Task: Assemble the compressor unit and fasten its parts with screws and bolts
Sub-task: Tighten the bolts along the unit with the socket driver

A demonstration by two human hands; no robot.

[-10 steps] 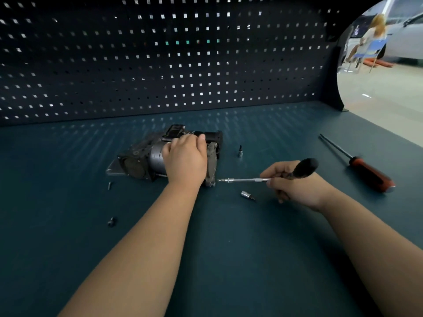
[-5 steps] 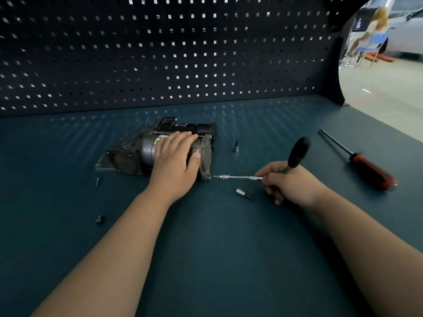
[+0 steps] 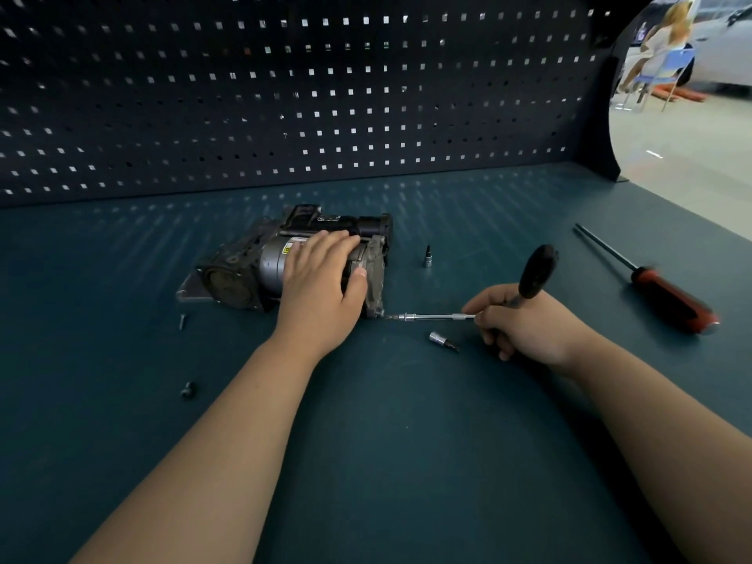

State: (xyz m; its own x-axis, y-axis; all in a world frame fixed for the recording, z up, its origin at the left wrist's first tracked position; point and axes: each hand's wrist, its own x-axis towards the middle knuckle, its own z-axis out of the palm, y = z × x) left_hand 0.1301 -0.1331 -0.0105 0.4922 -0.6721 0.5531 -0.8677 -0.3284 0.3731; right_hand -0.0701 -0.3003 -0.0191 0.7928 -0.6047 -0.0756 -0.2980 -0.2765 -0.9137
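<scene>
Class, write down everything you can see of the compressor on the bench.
The compressor lies on the blue-green bench, before the pegboard. It looks like worn metal: a silver cylinder with a yellow label, a dark round end cap at the left, a grey end plate at the right, a black block behind. The left hand rests flat on the cylinder, thumb against the plate. The tip of the ratchet, held in the right hand, meets the plate's lower corner.
</scene>
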